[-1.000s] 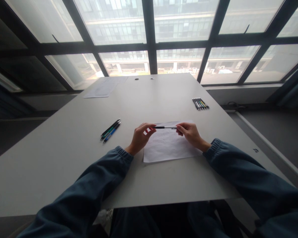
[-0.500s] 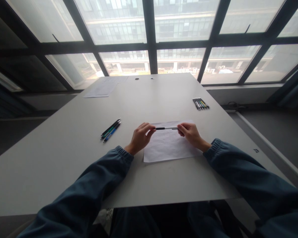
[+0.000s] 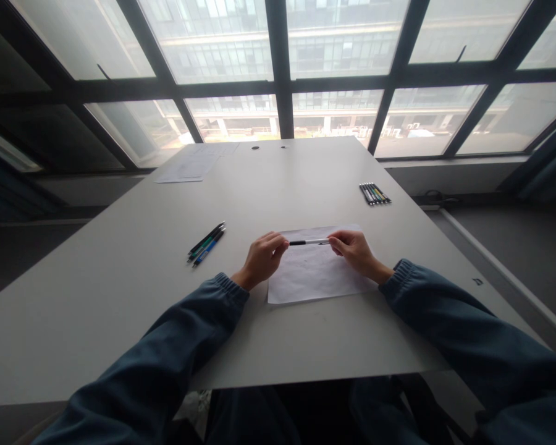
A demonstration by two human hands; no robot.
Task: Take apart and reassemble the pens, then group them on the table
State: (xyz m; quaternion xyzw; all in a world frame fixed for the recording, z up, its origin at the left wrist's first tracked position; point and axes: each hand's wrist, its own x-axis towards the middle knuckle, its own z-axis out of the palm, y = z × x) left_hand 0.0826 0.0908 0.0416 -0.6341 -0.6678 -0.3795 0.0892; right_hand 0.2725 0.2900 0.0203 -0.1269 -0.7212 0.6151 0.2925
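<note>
A black and white pen (image 3: 309, 242) is held level between my two hands, above a sheet of white paper (image 3: 319, 278). My left hand (image 3: 265, 254) pinches the dark end, and its fingers cover the tip. At the other end, the fingers of my right hand (image 3: 353, 248) close around the white barrel, with the clip partly showing beside them. The paper lies on the white table (image 3: 241, 346), its right part under my right hand.
Several pens (image 3: 207, 244) lie side by side left of my left hand. Farther off at the right is a row of several more pens (image 3: 375, 194). Other paper sheets (image 3: 188, 167) rest at the far left, near the windows. A small dark mark (image 3: 477, 282) is near the right edge.
The pen has shifted very slightly to the left and toward me, and its clip has turned a little. Both hands keep hold of it.
</note>
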